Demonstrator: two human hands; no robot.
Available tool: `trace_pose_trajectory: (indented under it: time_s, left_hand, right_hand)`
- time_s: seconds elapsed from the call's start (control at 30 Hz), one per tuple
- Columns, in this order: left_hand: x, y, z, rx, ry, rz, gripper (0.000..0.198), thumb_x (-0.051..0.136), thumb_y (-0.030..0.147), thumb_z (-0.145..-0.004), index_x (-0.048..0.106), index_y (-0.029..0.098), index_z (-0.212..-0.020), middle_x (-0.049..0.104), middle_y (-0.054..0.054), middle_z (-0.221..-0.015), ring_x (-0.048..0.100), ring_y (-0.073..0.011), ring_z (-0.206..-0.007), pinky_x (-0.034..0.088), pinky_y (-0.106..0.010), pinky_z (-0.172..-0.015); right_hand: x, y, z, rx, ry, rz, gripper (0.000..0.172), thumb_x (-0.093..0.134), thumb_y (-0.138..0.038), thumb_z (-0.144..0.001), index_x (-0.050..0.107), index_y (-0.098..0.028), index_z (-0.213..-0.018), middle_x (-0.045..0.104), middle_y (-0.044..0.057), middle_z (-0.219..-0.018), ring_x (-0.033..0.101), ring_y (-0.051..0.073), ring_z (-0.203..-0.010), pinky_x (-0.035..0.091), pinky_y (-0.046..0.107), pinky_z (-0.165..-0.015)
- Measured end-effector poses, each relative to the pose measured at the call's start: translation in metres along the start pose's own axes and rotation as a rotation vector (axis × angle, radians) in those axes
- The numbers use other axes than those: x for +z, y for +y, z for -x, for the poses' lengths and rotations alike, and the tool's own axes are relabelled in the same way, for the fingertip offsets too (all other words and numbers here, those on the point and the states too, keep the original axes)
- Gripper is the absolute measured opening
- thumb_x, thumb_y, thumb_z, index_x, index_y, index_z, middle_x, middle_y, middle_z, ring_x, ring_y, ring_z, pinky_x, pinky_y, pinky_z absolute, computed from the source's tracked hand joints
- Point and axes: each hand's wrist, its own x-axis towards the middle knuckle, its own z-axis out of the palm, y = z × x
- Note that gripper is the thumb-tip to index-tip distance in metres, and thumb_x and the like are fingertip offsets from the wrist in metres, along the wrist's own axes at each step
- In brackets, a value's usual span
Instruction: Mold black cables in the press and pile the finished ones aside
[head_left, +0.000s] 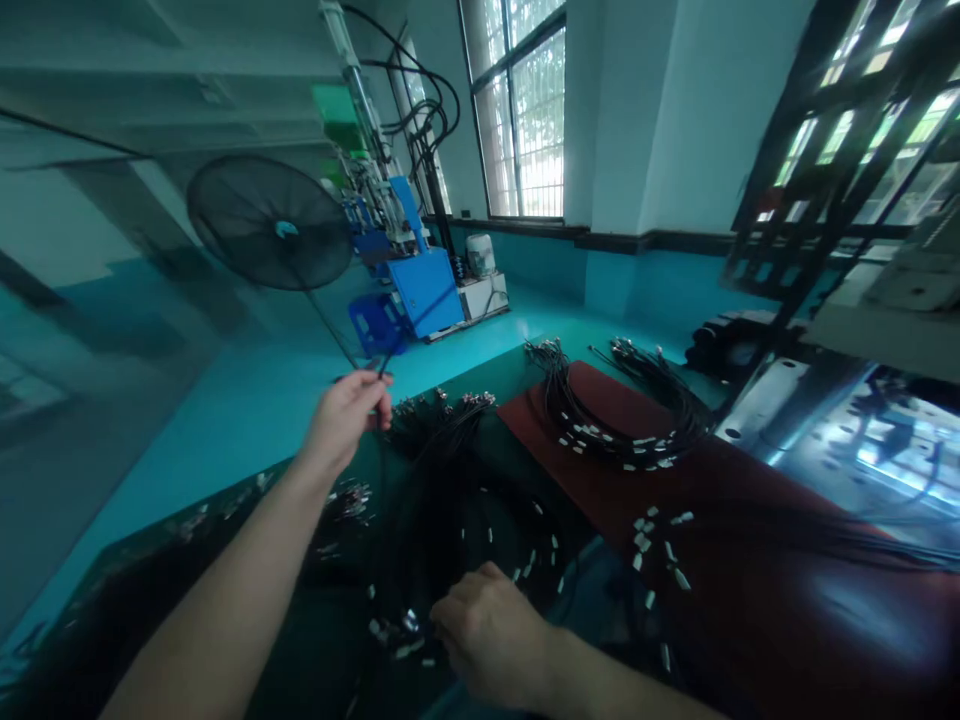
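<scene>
My left hand [346, 418] is raised over the far side of the dark table, thumb and fingers pinched on a thin black cable. A short end of that cable sticks up above the fingertips, and a dark length hangs below the hand. Lower and nearer, my right hand [487, 630] is closed, knuckles up, over a coil of black cables [450, 480] with small white tags [409, 622]. What its fingers grip is hidden. A bundle of cable ends with metal tips [442, 405] lies just right of my left hand.
On a reddish-brown board [750, 490] to the right lies a curved cable bundle [600, 430] with white tags. More tagged cables [660, 550] lie nearer. A machine [885, 310] stands at the right edge. Beyond the table are a large fan [270, 225], a blue stool [377, 325] and a blue cabinet [426, 292].
</scene>
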Motion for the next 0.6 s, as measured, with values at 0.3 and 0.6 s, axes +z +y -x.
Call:
trace_pose_trajectory:
  time_s: [0.3, 0.6]
  left_hand:
    - [0.002, -0.153, -0.002, -0.346, -0.182, -0.891, 0.044, 0.029, 0.046, -0.082, 0.053, 0.013, -0.097, 0.061, -0.014, -0.096, 0.059, -0.0254, -0.088, 0.044, -0.034, -0.071]
    - [0.103, -0.094, 0.056, 0.745, -0.792, -0.859, 0.048, 0.042, 0.01, -0.072, 0.044, 0.02, -0.118, 0.051, -0.006, -0.121, 0.042, -0.0171, -0.115, 0.031, -0.033, -0.098]
  right_hand:
    - [-0.016, 0.025, -0.001, 0.206, 0.094, 0.187, 0.025, 0.049, -0.015, -0.08, 0.054, -0.013, -0.104, 0.056, 0.01, -0.103, 0.051, 0.021, -0.097, 0.043, 0.032, -0.083]
    - [-0.004, 0.082, 0.026, 0.809, 0.001, 0.5, 0.043, 0.033, 0.002, -0.081, 0.045, 0.0, -0.122, 0.058, 0.022, -0.099, 0.059, 0.027, -0.088, 0.051, 0.034, -0.064]
